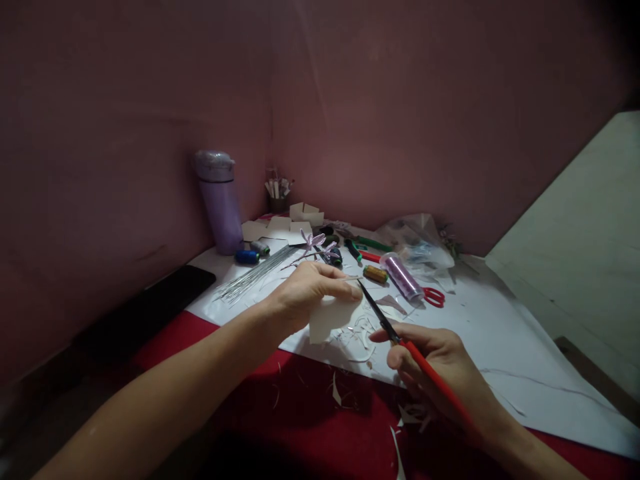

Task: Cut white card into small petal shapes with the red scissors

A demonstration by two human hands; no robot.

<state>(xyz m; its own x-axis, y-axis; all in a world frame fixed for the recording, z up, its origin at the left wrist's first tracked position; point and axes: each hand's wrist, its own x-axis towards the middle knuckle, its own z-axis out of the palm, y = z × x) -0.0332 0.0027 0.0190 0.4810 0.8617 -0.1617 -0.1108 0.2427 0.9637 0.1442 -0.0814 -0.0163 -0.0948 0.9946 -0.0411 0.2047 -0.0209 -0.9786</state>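
Observation:
My left hand is closed in a pinch on a small, thin strip of pale paper that pokes out past the thumb. My right hand is wrapped round red-handled scissors, whose dark blades point up and left. The blade tips are right by the strip; whether they touch it I cannot tell. Below my left hand is a cream piece of card, partly in shadow. Curly paper scraps lie beside it on the white sheet.
A purple bottle stands at the back left, near a bundle of thin wires. Thread spools, including a blue one, lie around a lilac flower. A purple spool and a plastic bag are farther right. Scraps litter the red cloth.

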